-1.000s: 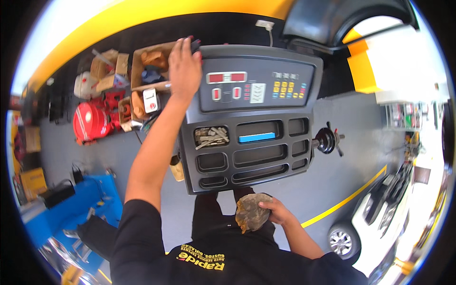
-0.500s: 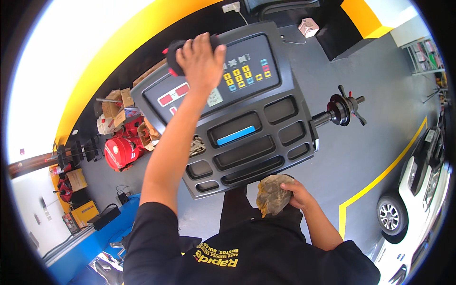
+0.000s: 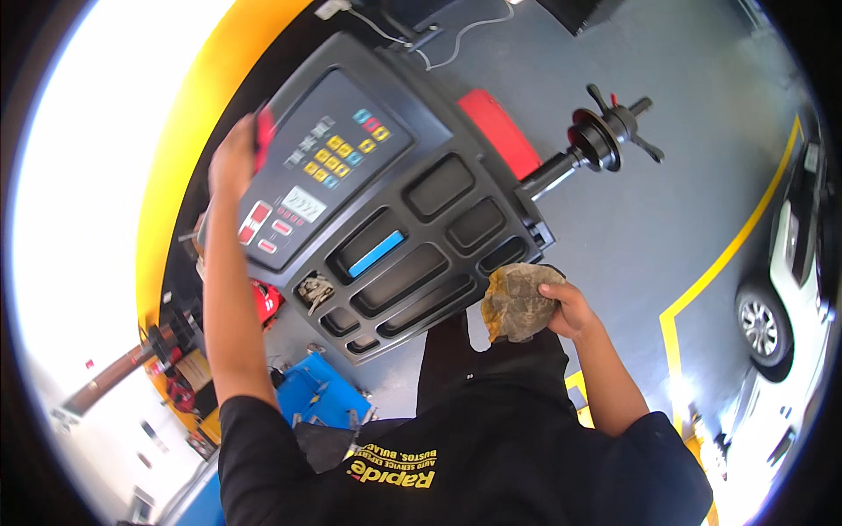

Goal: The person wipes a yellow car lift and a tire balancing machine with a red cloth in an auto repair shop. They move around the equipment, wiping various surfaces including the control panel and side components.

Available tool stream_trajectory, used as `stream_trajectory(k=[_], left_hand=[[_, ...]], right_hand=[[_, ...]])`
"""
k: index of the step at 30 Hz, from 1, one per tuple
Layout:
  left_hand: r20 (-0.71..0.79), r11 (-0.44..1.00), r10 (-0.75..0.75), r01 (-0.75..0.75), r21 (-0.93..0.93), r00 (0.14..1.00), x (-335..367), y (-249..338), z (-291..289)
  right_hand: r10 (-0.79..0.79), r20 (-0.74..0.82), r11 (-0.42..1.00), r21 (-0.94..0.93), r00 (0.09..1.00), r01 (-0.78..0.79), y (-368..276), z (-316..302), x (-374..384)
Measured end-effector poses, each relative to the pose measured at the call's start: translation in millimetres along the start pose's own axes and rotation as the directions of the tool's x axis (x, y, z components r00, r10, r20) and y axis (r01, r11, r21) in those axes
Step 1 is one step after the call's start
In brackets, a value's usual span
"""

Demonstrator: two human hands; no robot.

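Up at the left edge of a wheel balancer's grey control panel, my left hand is closed on a black and red thing. Most of that thing is hidden behind the hand, so its kind is unclear. My right hand pinches a grimy, crumpled grey-brown rag with a yellowish edge, thumb on top. The rag hangs in front of my body, by the near right corner of the balancer's moulded tray top. A blue bar lies in one tray pocket and a crumpled patterned cloth in another.
The balancer's shaft with its winged nut juts out to the right, near a red panel. A white car stands at far right beyond a yellow floor line. A blue cabinet is at lower left.
My left hand has come off the panel's top toward its left edge, with the black and red thing. The view has turned and shifted; the rag stays in my right hand.
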State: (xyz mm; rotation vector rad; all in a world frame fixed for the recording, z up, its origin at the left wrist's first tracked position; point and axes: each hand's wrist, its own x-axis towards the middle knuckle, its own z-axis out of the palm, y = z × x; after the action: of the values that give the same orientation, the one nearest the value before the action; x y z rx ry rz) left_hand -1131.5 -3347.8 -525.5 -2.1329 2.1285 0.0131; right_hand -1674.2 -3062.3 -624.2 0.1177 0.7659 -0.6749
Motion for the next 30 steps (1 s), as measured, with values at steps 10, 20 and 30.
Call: stream_trajectory(k=[10, 20, 30], left_hand=[[0.641, 0.683, -0.387, 0.673, -0.283, 0.662, 74.4, -6.2, -18.2], [0.150, 0.990, 0.064, -0.081, 0.111, 0.987, 149.3, 222.1, -26.1], [0.043, 0.768, 0.496, -0.461, 0.445, 0.867, -41.3, 304.9, 54.0]], right_hand=[[-0.049, 0.018, 0.958, 0.283, 0.999, 0.042, 2.1, -45.6, -10.8], [-0.044, -0.018, 0.988, 0.150, 0.999, 0.046, -14.1, -26.3, 7.2], [-0.020, -0.023, 1.000, 0.011, 1.000, 0.020, -2.3, -9.8, 8.2]])
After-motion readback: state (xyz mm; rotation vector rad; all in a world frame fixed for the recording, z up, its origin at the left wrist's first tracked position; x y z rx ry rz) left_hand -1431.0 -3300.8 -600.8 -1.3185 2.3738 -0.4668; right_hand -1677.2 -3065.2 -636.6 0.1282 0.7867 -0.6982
